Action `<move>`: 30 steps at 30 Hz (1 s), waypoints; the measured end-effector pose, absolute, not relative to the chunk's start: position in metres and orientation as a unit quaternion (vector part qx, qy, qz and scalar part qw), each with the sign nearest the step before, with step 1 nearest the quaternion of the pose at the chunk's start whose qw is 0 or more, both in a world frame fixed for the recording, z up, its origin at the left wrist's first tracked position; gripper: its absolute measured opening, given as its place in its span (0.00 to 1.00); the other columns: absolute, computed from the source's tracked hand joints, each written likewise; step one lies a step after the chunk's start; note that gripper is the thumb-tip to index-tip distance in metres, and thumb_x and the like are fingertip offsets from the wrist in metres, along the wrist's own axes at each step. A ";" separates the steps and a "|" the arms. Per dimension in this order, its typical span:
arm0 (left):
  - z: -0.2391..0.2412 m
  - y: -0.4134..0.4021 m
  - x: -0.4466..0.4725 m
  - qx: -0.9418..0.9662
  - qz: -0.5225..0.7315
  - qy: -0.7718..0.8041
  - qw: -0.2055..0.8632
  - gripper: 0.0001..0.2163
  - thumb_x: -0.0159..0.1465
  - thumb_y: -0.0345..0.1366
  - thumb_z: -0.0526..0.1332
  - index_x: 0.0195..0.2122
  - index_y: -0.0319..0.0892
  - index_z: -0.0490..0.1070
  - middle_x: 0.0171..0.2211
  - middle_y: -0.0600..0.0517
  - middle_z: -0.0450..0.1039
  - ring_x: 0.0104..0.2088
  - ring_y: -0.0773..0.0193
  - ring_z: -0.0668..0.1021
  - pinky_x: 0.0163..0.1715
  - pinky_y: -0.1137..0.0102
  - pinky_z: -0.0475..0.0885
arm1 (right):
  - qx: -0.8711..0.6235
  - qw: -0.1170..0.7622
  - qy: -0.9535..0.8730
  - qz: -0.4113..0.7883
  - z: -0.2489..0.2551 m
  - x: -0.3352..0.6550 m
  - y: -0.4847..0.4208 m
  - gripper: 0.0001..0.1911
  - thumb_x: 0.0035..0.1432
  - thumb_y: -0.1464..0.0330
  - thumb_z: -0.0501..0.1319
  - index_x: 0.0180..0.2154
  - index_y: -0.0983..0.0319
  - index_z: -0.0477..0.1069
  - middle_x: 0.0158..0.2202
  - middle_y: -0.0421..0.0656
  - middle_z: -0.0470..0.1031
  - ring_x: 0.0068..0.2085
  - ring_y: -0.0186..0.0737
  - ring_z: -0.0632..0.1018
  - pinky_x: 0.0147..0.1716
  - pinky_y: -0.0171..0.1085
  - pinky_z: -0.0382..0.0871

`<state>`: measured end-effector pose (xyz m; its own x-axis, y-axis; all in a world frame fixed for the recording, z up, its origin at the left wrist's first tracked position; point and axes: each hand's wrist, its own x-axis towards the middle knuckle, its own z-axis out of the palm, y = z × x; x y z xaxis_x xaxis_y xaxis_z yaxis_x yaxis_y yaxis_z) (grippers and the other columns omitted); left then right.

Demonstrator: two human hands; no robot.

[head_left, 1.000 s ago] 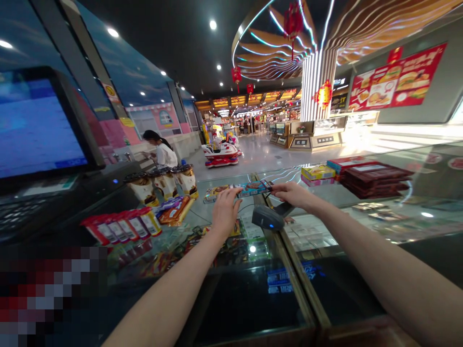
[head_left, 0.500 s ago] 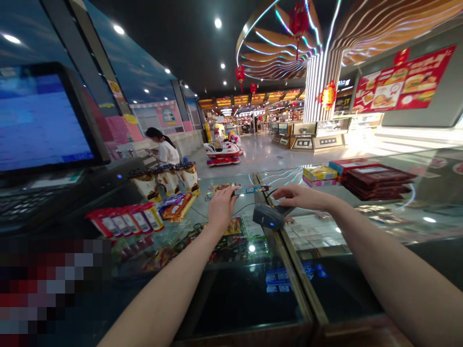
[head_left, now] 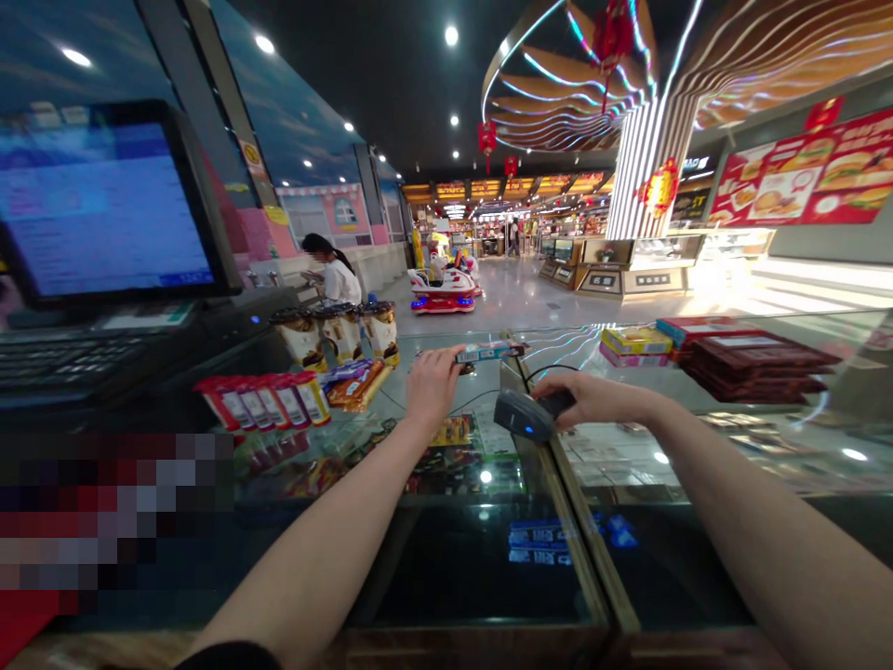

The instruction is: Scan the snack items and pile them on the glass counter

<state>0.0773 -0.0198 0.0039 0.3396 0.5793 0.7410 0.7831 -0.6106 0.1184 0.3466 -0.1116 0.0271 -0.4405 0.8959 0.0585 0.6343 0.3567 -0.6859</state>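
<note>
My left hand [head_left: 431, 384] is closed on one end of a long flat snack packet [head_left: 488, 352], holding it a little above the glass counter [head_left: 446, 549]. My right hand [head_left: 593, 400] is wrapped around the handle of a dark barcode scanner [head_left: 525, 416], whose head with a blue light points toward me, just below the packet. A black cable [head_left: 481, 398] runs from the scanner across the glass.
A till screen [head_left: 104, 214] and keyboard [head_left: 62, 358] stand at the left. Red tubes [head_left: 261, 402], cups [head_left: 339, 333] and snack packs [head_left: 355, 383] lie on the counter's left; boxes [head_left: 634, 341] and dark red cartons [head_left: 757, 365] at the right. A person in white [head_left: 335, 274] stands beyond.
My right hand let go of the packet and dropped onto the scanner, gripping it. My left hand now holds the packet alone, slightly raised. The view shifted left.
</note>
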 end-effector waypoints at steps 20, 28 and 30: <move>0.008 -0.012 0.064 -0.795 -0.370 -0.448 0.172 0.16 0.65 0.31 0.60 0.54 0.47 0.71 0.48 0.48 0.77 0.49 0.55 0.74 0.51 0.61 0.69 | -0.476 0.311 -0.789 0.233 0.026 0.326 -0.109 0.23 0.55 0.61 0.65 0.52 0.59 0.72 0.50 0.46 0.77 0.50 0.49 0.76 0.52 0.48 0.68; 0.009 -0.013 0.065 -0.795 -0.375 -0.445 0.170 0.16 0.65 0.31 0.61 0.54 0.47 0.71 0.47 0.48 0.77 0.49 0.55 0.74 0.51 0.61 0.68 | -0.465 0.321 -0.794 0.225 0.025 0.325 -0.108 0.23 0.55 0.60 0.65 0.52 0.59 0.71 0.50 0.46 0.76 0.50 0.48 0.75 0.53 0.47 0.68; 0.008 -0.013 0.065 -0.795 -0.373 -0.447 0.172 0.16 0.64 0.30 0.61 0.53 0.47 0.72 0.46 0.48 0.77 0.49 0.55 0.74 0.51 0.61 0.68 | -0.460 0.322 -0.795 0.230 0.025 0.325 -0.109 0.23 0.55 0.60 0.65 0.52 0.59 0.71 0.50 0.46 0.76 0.50 0.48 0.75 0.52 0.47 0.68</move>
